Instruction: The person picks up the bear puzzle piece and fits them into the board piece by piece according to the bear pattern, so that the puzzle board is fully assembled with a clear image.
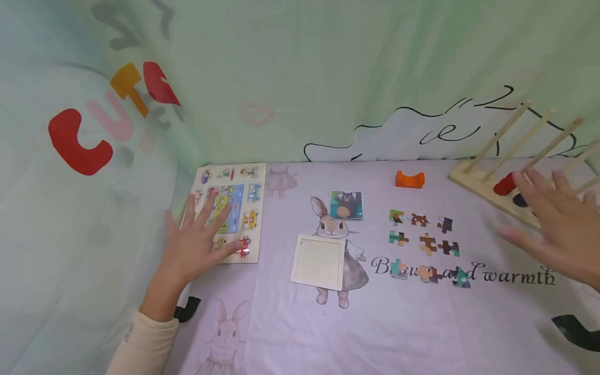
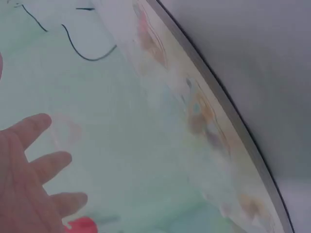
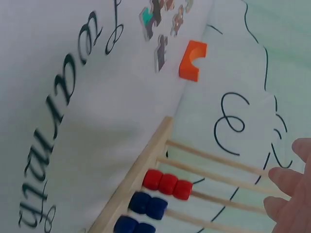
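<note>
My left hand (image 1: 194,245) hovers with spread fingers over a wooden picture board (image 1: 254,208) with vehicle pieces. At the right, my right hand (image 1: 558,229) is also spread, in front of a wooden peg stand (image 1: 497,195); nothing is in its grasp. Red beads (image 3: 167,184) and dark blue beads (image 3: 148,205) sit on the stand's pegs in the right wrist view. Between the hands lie a square wooden puzzle tray (image 1: 319,262), a bear picture card (image 1: 346,204) and several loose jigsaw pieces (image 1: 427,244) in rows.
An orange block (image 1: 410,179) with a curved notch stands near the back of the table. Behind it hangs a green curtain (image 1: 281,78). The tablecloth (image 1: 300,333) has printed rabbits and lettering. Black curved objects (image 1: 187,310) show by the wrists.
</note>
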`<state>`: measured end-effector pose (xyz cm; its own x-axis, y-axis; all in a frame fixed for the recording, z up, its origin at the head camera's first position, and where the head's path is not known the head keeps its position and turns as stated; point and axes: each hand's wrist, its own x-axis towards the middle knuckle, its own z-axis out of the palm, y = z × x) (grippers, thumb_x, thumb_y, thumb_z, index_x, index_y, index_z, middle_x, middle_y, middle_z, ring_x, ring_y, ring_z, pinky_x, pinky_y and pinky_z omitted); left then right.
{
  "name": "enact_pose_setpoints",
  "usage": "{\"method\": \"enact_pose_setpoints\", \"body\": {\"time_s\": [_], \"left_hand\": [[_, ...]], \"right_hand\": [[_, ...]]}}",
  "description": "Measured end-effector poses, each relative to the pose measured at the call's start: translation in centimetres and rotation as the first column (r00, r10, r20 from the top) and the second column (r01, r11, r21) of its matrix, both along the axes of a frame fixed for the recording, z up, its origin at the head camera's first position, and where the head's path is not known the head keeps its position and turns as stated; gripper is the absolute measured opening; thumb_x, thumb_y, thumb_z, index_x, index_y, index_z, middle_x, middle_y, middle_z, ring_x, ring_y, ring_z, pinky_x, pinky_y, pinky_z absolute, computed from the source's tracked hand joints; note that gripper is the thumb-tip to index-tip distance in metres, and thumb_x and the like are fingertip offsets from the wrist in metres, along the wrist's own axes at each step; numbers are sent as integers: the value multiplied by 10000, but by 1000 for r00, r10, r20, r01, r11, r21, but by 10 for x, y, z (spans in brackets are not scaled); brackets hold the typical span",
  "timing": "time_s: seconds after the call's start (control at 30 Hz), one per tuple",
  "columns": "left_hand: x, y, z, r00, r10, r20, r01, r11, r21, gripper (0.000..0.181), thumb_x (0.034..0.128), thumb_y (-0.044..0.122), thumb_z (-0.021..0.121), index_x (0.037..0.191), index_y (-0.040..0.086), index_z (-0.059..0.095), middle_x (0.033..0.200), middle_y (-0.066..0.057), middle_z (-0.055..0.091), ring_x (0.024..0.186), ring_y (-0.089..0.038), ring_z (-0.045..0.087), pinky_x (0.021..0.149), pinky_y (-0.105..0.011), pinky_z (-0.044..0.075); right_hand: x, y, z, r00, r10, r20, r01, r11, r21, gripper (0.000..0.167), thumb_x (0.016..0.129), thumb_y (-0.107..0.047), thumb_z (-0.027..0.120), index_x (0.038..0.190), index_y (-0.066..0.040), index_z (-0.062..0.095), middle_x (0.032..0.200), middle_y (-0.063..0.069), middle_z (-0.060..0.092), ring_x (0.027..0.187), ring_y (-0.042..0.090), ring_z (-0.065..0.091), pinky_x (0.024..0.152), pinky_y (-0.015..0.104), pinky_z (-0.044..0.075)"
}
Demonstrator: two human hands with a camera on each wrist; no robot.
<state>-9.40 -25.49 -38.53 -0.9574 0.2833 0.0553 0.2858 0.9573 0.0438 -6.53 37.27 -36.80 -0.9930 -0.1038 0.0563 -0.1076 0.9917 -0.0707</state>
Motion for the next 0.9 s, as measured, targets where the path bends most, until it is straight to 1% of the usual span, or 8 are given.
{"method": "enact_pose_setpoints", "body": {"time_s": [0.13, 0.23, 0.33, 0.43, 0.53, 0.67, 0.77, 0.9], "left_hand": [[0, 14, -6, 995, -93, 20, 91, 992, 92, 873, 880, 753, 570, 1593, 301, 350, 1708, -30, 221, 1583, -408, 98, 1111, -814, 75], [-2, 25, -15, 986, -166, 34, 158, 973, 171, 844, 889, 709, 606, 1578, 271, 389, 1695, -9, 261, 1568, -398, 187, 1150, -766, 116], [-5, 37, -22, 972, -225, 64, 199, 940, 277, 805, 910, 649, 634, 1563, 227, 423, 1680, -4, 301, 1555, -372, 250, 1189, -684, 194], [-9, 49, -28, 958, -265, 106, 207, 900, 384, 750, 937, 576, 655, 1545, 186, 452, 1657, -9, 348, 1536, -322, 315, 1190, -587, 300], [-14, 60, -35, 943, -300, 143, 207, 867, 454, 692, 948, 502, 681, 1508, 137, 502, 1620, -39, 412, 1507, -287, 375, 1180, -524, 349], [-22, 75, -44, 920, -358, 162, 239, 838, 490, 628, 927, 423, 736, 1432, 83, 582, 1548, -78, 507, 1458, -273, 453, 1173, -480, 372], [-28, 85, -49, 902, -397, 171, 265, 821, 505, 613, 896, 385, 781, 1395, 70, 613, 1507, -85, 551, 1421, -262, 499, 1159, -455, 395], [-36, 96, -52, 882, -423, 208, 278, 822, 497, 626, 853, 358, 829, 1380, 88, 626, 1487, -77, 570, 1400, -259, 518, 1155, -444, 398]], "right_hand": [[-8, -11, -4, 997, 71, 2, -71, 993, -93, 1027, 954, -596, 591, 1639, -107, 3, 1682, 263, 40, 1566, 434, -66, 1192, 652, -111], [-17, -20, -5, 995, 87, 44, -80, 987, -140, 977, 957, -522, 632, 1648, -153, 48, 1670, 270, 143, 1517, 525, 157, 1174, 718, 92], [-29, -31, -5, 990, 101, 98, -84, 982, -169, 934, 958, -516, 640, 1648, -166, 116, 1621, 302, 267, 1391, 593, 347, 1056, 767, 277], [-40, -40, -5, 982, 141, 128, -112, 971, -211, 858, 962, -496, 650, 1627, -143, 239, 1569, 312, 369, 1323, 586, 440, 993, 759, 358], [-50, -51, -7, 973, 183, 142, -145, 959, -244, 767, 967, -488, 647, 1575, -107, 376, 1523, 287, 462, 1301, 525, 508, 975, 724, 412], [-60, -63, -13, 967, 219, 129, -181, 950, -253, 655, 976, -480, 638, 1471, -66, 523, 1343, 245, 640, 1123, 413, 646, 893, 627, 519], [-68, -70, -19, 960, 246, 136, -205, 943, -261, 581, 983, -460, 635, 1393, -50, 597, 1220, 211, 708, 1033, 348, 679, 841, 565, 557], [-81, -78, -28, 949, 271, 161, -219, 934, -283, 505, 983, -438, 645, 1299, -45, 669, 1146, 162, 732, 1029, 316, 666, 834, 522, 564]]}}
